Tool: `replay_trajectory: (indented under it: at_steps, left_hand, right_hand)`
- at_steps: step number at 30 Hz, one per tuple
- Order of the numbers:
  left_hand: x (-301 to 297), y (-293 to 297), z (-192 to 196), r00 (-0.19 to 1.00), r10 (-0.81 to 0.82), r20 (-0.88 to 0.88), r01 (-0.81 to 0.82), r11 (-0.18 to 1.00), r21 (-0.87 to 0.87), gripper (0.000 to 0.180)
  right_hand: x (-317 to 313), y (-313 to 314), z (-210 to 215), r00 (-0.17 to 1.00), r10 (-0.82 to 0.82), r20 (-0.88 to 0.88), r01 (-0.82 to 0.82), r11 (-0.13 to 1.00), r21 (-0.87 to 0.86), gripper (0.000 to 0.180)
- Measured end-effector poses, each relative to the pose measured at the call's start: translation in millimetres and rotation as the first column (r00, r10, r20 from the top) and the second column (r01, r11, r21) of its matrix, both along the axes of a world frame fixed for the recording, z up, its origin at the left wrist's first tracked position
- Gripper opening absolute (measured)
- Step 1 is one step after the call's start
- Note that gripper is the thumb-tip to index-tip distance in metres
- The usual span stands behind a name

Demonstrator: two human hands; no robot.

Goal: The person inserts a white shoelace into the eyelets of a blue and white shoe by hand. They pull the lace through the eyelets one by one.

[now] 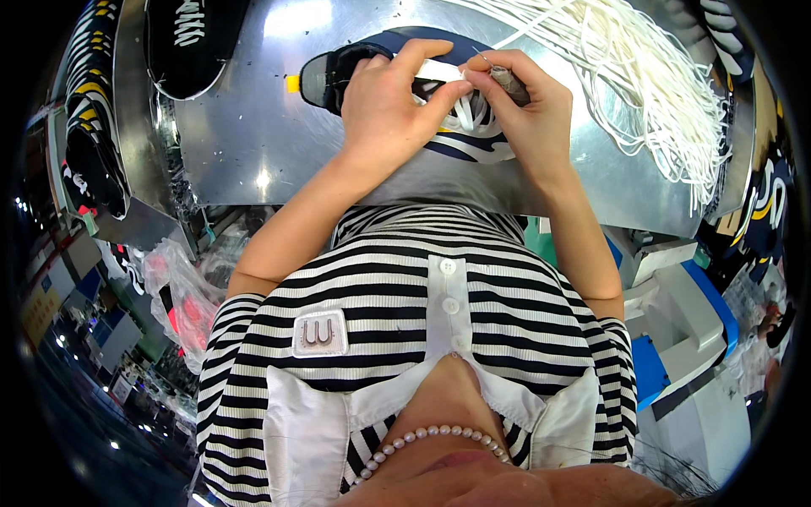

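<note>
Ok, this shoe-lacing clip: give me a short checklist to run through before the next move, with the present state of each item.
1. Shoe lies flat on the metal table: ok.
2. Left hand steadies the shoe and pinches the white lace: ok.
3. Right hand grips the lace where it meets the left fingers: ok.
4. Lace end lined up with an eyelet: cannot tell, the fingers hide it.
5. Spare laces lie in a loose bundle beside the right hand, apart from the shoe: ok.
6. Second dark shoe lies at the table's far left, away from both hands: ok.

Both hands (456, 101) seemingly pinching, fingertips together
</note>
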State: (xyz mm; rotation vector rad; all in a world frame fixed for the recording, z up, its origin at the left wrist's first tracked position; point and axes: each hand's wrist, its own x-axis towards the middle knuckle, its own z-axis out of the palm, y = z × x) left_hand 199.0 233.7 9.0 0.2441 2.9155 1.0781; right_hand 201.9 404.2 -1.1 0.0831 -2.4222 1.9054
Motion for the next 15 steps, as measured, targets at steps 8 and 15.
replay_trajectory:
  at_steps: [8, 15]
  left_hand:
    - [1, 2, -1, 1.000, 0.004, -0.001, -0.004, 0.999, 0.044, 0.040]
    - [8, -2, -2, 0.996, -0.074, -0.052, 0.081, 0.987, 0.137, 0.037]
  right_hand:
    - [23, 18, 17, 0.995, 0.034, 0.091, -0.051, 0.981, 0.187, 0.013]
    - [15, 18, 30, 0.980, 0.157, 0.118, -0.196, 0.831, 0.521, 0.013]
